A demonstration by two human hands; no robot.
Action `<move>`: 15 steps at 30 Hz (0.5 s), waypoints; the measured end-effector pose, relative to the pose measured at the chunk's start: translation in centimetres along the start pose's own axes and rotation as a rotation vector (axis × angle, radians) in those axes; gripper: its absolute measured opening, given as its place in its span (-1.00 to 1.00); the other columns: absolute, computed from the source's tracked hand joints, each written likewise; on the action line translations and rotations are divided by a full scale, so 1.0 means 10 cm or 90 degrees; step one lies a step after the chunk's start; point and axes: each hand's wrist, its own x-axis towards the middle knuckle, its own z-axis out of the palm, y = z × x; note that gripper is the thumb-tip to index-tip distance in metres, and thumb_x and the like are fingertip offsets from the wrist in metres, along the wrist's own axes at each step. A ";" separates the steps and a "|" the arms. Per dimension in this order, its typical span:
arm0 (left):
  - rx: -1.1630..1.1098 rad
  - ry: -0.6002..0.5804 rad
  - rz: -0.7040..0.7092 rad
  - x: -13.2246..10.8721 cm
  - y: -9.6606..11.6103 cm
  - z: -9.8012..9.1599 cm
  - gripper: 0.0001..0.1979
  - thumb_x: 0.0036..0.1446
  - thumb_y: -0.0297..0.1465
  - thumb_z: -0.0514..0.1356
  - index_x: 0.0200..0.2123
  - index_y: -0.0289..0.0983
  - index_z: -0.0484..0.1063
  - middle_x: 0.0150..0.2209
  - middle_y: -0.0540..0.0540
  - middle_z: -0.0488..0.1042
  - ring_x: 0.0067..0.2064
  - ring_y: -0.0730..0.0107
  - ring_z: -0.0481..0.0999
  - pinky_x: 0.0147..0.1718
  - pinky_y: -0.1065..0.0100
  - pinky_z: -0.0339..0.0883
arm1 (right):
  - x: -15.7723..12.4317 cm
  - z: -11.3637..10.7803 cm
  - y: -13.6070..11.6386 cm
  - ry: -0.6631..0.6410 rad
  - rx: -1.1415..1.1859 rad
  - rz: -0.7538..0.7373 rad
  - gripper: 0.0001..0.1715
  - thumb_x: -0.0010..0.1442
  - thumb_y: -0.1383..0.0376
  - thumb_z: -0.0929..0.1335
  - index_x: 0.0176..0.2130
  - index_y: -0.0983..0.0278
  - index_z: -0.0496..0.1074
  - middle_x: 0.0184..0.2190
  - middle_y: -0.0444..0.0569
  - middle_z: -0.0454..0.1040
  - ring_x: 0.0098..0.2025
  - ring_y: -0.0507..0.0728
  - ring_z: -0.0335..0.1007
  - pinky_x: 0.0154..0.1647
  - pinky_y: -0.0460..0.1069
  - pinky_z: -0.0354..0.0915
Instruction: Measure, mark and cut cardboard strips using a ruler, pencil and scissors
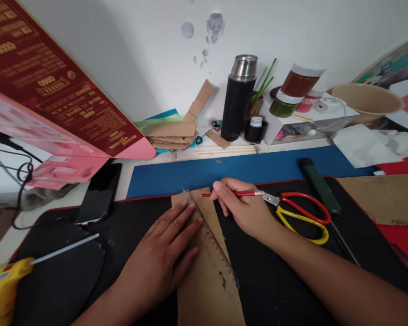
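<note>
A strip of brown cardboard (209, 290) lies lengthwise on the black mat, with a clear ruler (215, 244) slanting across it. My left hand (166, 246) rests flat, fingers stretched out, and its fingertips press on the ruler and cardboard. Between the fingers of my right hand (241, 206) is a red pencil (248, 194), held nearly level, its tip pointing left over the cardboard's far end. Scissors (304, 219) with one red and one yellow handle lie just right of that hand, their blades partly hidden behind it.
A yellow glue gun (7, 290) and a phone (100, 192) are on the left. The dark green cutter (319, 185) lies beyond the scissors. Along the wall stand a black thermos (238, 102), stacked cardboard pieces (172, 133) and paint jars (285, 104). A red box panel (54, 81) leans at left.
</note>
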 end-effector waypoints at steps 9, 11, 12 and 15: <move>0.001 -0.005 0.001 0.00 0.00 0.00 -0.51 0.46 -0.37 0.16 0.40 -0.28 0.35 0.46 -0.27 0.33 0.49 -0.07 0.27 0.31 -0.17 0.43 | 0.00 0.01 -0.01 0.001 0.001 0.004 -0.47 0.48 -0.06 0.31 -0.35 0.22 0.54 -0.63 -0.23 0.30 -0.56 0.04 0.21 -0.50 -0.04 0.12; 0.000 -0.005 -0.002 0.00 0.00 0.00 -0.51 0.47 -0.37 0.16 0.40 -0.27 0.36 0.46 -0.26 0.32 0.49 -0.07 0.27 0.31 -0.17 0.43 | 0.00 0.01 -0.01 0.002 0.000 0.006 -0.47 0.48 -0.06 0.31 -0.35 0.22 0.54 -0.63 -0.23 0.31 -0.56 0.04 0.22 -0.50 -0.04 0.12; -0.002 -0.006 -0.004 0.00 0.00 0.00 -0.51 0.47 -0.37 0.16 0.40 -0.27 0.36 0.46 -0.26 0.32 0.49 -0.07 0.27 0.32 -0.17 0.42 | 0.00 0.01 -0.01 0.002 0.001 0.006 -0.47 0.48 -0.06 0.31 -0.35 0.22 0.54 -0.63 -0.23 0.31 -0.56 0.04 0.22 -0.50 -0.04 0.12; -0.013 -0.004 -0.009 0.00 0.00 0.00 -0.50 0.46 -0.37 0.16 0.41 -0.26 0.36 0.46 -0.25 0.32 0.50 -0.06 0.26 0.34 -0.15 0.40 | 0.00 0.01 -0.01 0.001 0.000 0.005 -0.48 0.48 -0.05 0.31 -0.35 0.21 0.54 -0.64 -0.23 0.31 -0.56 0.03 0.21 -0.50 -0.04 0.11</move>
